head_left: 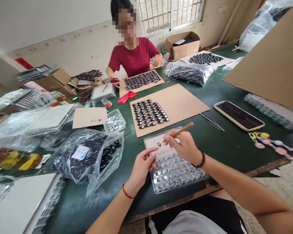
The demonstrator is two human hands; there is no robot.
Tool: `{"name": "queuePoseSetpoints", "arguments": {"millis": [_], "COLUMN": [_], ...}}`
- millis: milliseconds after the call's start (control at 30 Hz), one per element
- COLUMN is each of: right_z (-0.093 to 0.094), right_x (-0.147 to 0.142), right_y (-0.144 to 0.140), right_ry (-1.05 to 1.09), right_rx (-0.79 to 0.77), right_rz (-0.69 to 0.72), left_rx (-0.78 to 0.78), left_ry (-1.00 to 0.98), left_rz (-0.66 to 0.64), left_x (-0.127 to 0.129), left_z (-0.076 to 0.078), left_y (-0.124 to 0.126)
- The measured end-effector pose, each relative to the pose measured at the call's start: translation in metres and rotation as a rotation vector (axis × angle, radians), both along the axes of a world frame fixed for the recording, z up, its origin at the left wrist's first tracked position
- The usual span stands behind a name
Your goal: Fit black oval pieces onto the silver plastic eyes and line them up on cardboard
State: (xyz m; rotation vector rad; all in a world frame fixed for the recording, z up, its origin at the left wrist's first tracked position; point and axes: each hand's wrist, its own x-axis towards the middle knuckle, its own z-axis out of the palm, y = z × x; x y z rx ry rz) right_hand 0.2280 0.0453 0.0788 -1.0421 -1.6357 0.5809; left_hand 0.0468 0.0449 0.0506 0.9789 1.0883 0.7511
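At the green counter (224, 146), my right hand (184, 146) pinches a thin wooden stick (178, 132), its tip pointing left above the clear plastic tray of small round silvery pieces (175, 172) that sits at the counter's near edge. My left hand (143, 165) is curled narrow at the tray's left rim, fingertips closed together; whether a piece sits between them I cannot tell. A red cord circles that wrist, a dark bead bracelet the other.

Just beyond the tray lies a brown cardboard sheet (185, 100) carrying rows of glossy black oval pieces (150, 113). To my left, an open clear plastic bag of black pieces (88, 156) bears a small white label (80, 152), its print too small to read. Behind it, a tan card (89, 117) carries a short handwritten mark that is not legible.

Across the counter, a person in a red shirt (134, 58) sits at a second cardboard sheet of black pieces (141, 80). A dark phone in a pale case (238, 115) lies to my right.
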Motion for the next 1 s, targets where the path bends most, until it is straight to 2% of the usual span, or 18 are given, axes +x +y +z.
{"name": "queuePoseSetpoints", "arguments": {"millis": [133,367,500,567,633,667,733,800,867,1000], "right_z": [-0.016,-0.017,-0.02,-0.021,-0.022,-0.022,-0.023,-0.024,-0.024,-0.022], "right_x": [-0.008,-0.008,-0.003,0.002,0.007,0.008,0.01,0.01,0.009,0.007], "right_y": [-0.011,-0.018,-0.02,-0.02,-0.02,-0.019,-0.019,-0.018,-0.017,-0.016], "right_ry": [0.033,0.026,0.103,0.136,0.145,0.144,0.138,0.121,0.091,0.034], "right_rx": [-0.03,-0.03,-0.02,-0.023,-0.02,-0.013,-0.001,0.011,0.022,0.033], "right_rz": [0.051,0.124,0.054,0.013,-0.005,-0.009,-0.015,-0.019,-0.028,-0.034], "left_rx": [0.036,0.097,0.135,0.167,0.174,0.14,0.05,-0.015,0.0,0.216], "left_ry": [0.022,0.031,0.054,0.012,-0.139,-0.268,-0.424,-0.424,-0.293,0.092], "left_rz": [0.01,-0.058,-0.054,0.051,0.26,0.366,0.456,0.424,0.317,0.1], "left_x": [0.004,0.004,0.0,-0.008,-0.02,-0.026,-0.034,-0.034,-0.026,-0.006], "left_z": [-0.001,-0.001,0.002,0.007,0.013,0.016,0.017,0.013,0.007,0.0], "left_y": [-0.006,-0.008,-0.001,0.015,0.037,0.048,0.061,0.061,0.049,0.016]}}
